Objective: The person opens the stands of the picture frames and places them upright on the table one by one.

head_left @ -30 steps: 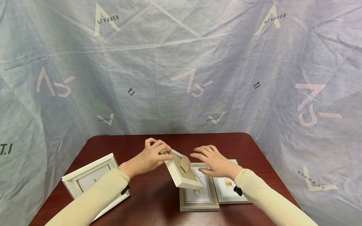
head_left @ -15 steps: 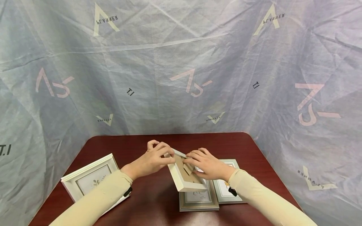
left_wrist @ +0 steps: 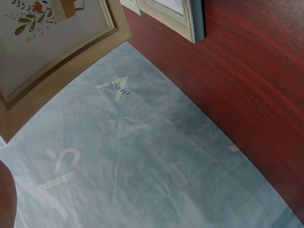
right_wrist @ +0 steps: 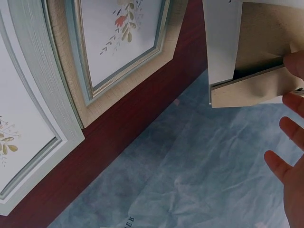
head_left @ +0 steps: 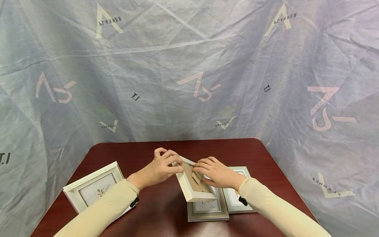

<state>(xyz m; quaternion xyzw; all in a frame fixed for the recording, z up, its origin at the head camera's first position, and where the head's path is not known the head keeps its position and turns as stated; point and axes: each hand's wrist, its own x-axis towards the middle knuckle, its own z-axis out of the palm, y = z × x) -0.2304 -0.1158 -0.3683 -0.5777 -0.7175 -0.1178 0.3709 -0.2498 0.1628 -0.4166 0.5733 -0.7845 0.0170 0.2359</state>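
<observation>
The left hand (head_left: 161, 168) holds a white picture frame (head_left: 184, 187) by its upper left edge, fingers curled over the rim; the right hand (head_left: 218, 172) pinches the brown stand (head_left: 197, 178) on that frame's back, its other fingers spread apart. The held frame is tilted and off the table, its brown back toward the person; the left wrist view shows flowers and a pot printed on its face. Below it and partly hidden by it lies a beige frame (head_left: 208, 218), and just right of that a pale green frame (head_left: 236, 210). Well to the left of the held frame, a cream frame (head_left: 74, 194) sits askew, partly behind a cream sleeve (head_left: 100, 210). Under them all is the dark red table (head_left: 157, 210), and behind the held frame hangs creased grey cloth (head_left: 165, 82).
</observation>
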